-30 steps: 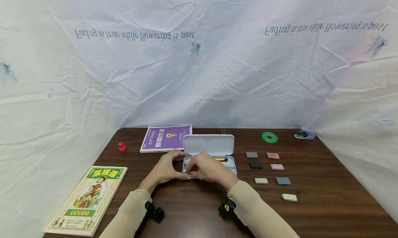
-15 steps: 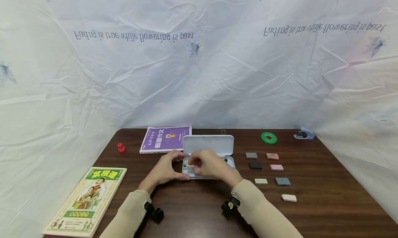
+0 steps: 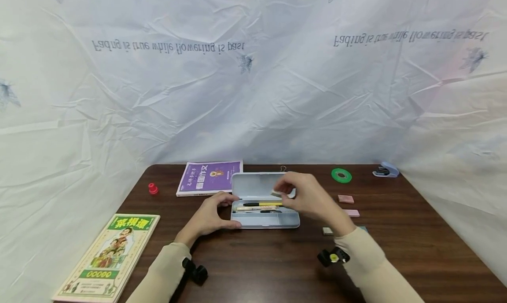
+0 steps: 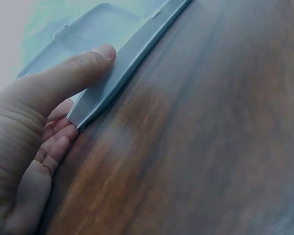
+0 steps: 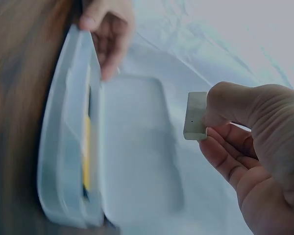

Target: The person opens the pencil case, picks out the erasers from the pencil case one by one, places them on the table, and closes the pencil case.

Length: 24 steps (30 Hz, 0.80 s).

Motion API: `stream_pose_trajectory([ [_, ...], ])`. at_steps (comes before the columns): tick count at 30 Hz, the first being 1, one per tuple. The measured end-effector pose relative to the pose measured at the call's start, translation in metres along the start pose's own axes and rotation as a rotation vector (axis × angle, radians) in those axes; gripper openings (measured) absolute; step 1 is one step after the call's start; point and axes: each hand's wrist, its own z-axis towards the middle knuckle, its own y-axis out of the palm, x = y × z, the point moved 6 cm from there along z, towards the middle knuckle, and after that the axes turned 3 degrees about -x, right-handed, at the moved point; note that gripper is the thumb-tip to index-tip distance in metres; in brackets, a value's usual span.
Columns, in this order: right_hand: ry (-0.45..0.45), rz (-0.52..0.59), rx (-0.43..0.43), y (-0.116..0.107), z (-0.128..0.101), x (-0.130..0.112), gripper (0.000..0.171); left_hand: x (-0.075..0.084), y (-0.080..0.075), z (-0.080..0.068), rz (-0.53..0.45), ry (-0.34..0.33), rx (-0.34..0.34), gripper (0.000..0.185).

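Pinching a small pale eraser [image 3: 276, 193] between thumb and fingertips, your right hand [image 3: 306, 197] hovers over the right end of the open case [image 3: 264, 220], level with its raised lid [image 3: 253, 185]. In the right wrist view the eraser [image 5: 195, 116] stands clear of the case [image 5: 68, 147], touching nothing but your fingers [image 5: 225, 105], while the other fingers of that hand curl loosely below it.

Your left hand [image 3: 208, 217] grips the left end of the case: the thumb lies along the near edge and the fingers curl round the far corner. The left wrist view shows the thumb [image 4: 73, 73] pressed flat on the case's rim [image 4: 122, 68], with the remaining fingers tucked under its end against the worktop [image 4: 210, 147].

Inside the case lie a yellow pen [image 3: 263, 204] and a second, darker pen [image 3: 257, 211] just beside it, both running lengthwise.

To the right of the case, partly hidden behind your right arm, several erasers sit on the worktop [image 3: 396, 250]: two pink ones [image 3: 346, 199] one behind the other, and a pale one [image 3: 327, 231] near your sleeve. A green tape roll [image 3: 341, 175] and a stapler [image 3: 385, 170] sit at the far right edge. A purple book [image 3: 209, 178] lies just behind the case on the left, a red stamp [image 3: 152, 188] left of that, and a green book [image 3: 111, 254] at the near left corner.
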Motion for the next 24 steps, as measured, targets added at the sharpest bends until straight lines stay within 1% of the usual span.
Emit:
stream_pose_trajectory([
  [7,0.043,-0.089,0.073,-0.05,-0.04,0.009,0.034,-0.002,-0.005,-0.004,0.021,-0.02,-0.004,0.078],
  [10,0.069,-0.13,0.093,-0.065,-0.056,0.011,0.038,-0.002,-0.006,-0.004,0.021,-0.011,0.0,0.077],
  [12,0.067,-0.152,0.106,-0.071,-0.067,0.011,0.041,-0.002,-0.006,-0.004,0.019,-0.006,0.0,0.077],
  [15,0.044,-0.173,0.114,-0.076,-0.081,0.01,0.046,-0.003,-0.005,-0.003,0.013,-0.003,-0.004,0.077],
  [18,0.005,-0.195,0.118,-0.076,-0.094,0.011,0.05,-0.002,-0.003,-0.004,0.012,-0.003,-0.004,0.077],
  [21,-0.01,-0.181,0.11,-0.069,-0.109,0.015,0.052,-0.001,-0.001,-0.003,0.008,-0.005,-0.006,0.077],
  [24,0.024,-0.125,0.082,-0.056,-0.127,0.022,0.053,-0.001,0.001,-0.002,0.007,-0.008,-0.007,0.077],
])
